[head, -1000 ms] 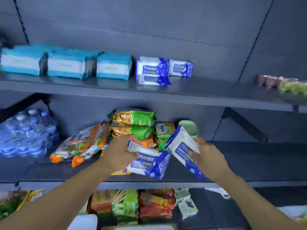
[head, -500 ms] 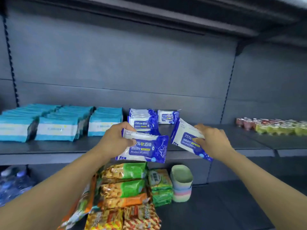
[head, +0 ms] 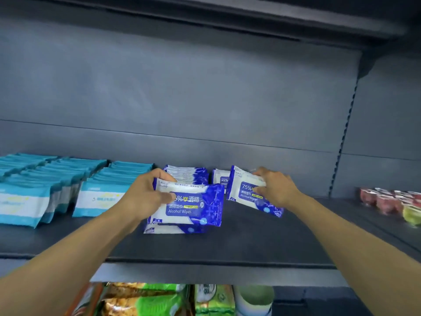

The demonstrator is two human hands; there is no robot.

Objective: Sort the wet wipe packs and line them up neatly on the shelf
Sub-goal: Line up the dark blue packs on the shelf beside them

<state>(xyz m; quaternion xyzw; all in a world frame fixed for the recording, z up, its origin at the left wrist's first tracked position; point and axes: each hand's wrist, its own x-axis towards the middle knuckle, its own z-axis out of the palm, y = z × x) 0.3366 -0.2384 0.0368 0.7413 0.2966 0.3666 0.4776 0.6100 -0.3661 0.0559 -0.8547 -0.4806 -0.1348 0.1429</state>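
Observation:
My left hand [head: 145, 197] grips a blue-and-white alcohol wipe pack [head: 193, 206] by its left end, just above another blue pack [head: 173, 229] lying on the dark shelf [head: 227, 249]. A row of blue packs [head: 189, 175] stands right behind it. My right hand [head: 276, 190] holds a second blue wipe pack [head: 247, 192], tilted, in front of one more blue pack [head: 219, 179] near the back wall. Rows of teal-and-white wipe packs [head: 98, 197] fill the shelf's left part.
Small jelly cups [head: 387, 201] in red and green stand at the shelf's right end. Below the shelf are snack bags [head: 145, 299], a green packet [head: 214, 299] and stacked pale cups [head: 252, 299]. Another shelf [head: 205, 19] hangs overhead.
Both hands have lifted their blue packs from the lower shelf up to the wipe shelf. They now reach further in, over the shelf, close to the blue packs there.

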